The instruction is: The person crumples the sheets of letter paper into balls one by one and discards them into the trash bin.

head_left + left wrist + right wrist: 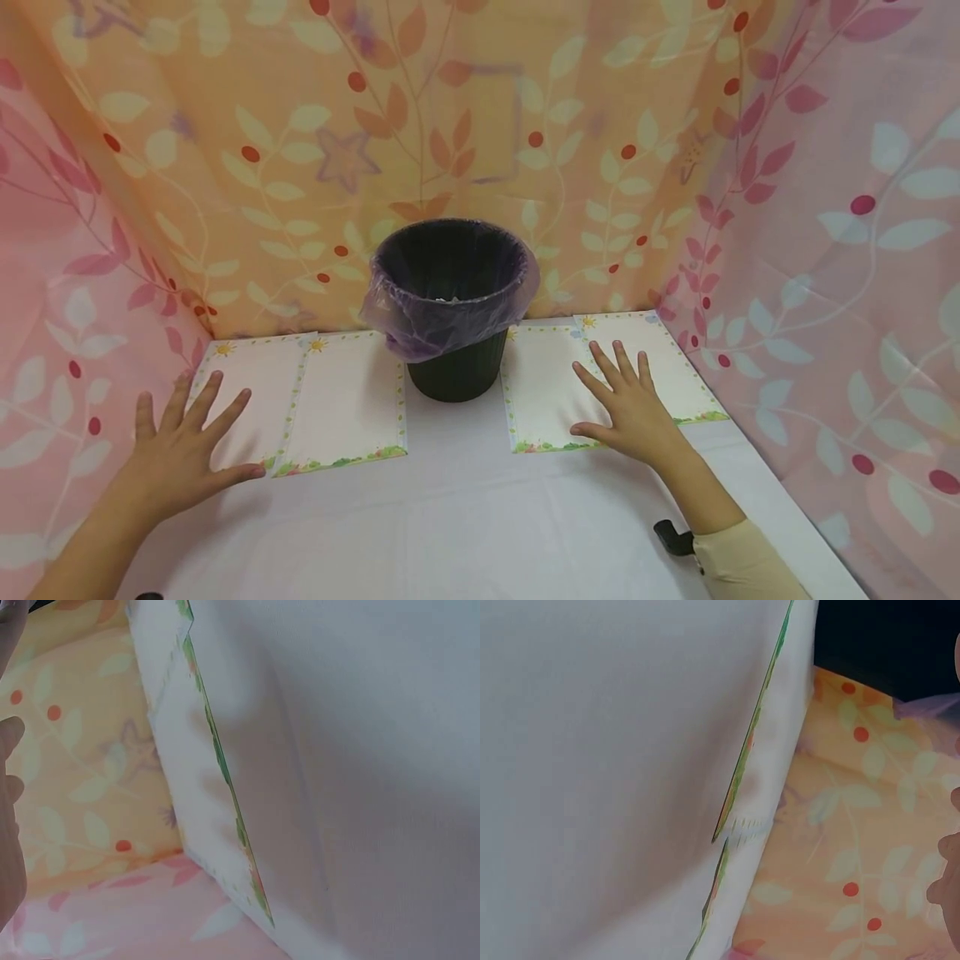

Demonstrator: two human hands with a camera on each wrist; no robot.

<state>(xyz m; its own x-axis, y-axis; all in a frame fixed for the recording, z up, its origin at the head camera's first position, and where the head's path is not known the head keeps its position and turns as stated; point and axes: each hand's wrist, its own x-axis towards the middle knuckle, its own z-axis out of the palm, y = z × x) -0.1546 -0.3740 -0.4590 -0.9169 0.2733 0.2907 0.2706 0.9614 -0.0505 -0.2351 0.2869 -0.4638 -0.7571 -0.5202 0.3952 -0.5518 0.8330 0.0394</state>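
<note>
My left hand (176, 458) is held out with straight, spread fingers, overlapping the leftmost bordered paper sheet (251, 375) in the head view. On the other side my right hand (626, 408) is spread in the same way over the right-hand sheets (551, 392). Neither hand holds anything. Between them, farther back, stands a black bin (457, 371) lined with a purple plastic bag (442, 325). Something pale shows inside the bin, too small to make out. At the edge of the left wrist view are a few fingers (11, 787); fingertips (949, 855) also edge into the right wrist view.
Paper sheets with flower and sun borders lie on both sides of the bin on a white table (450, 525). Patterned curtains (450, 108) close off the back and both sides. A black strap-like piece (673, 537) shows by the right sleeve (746, 562).
</note>
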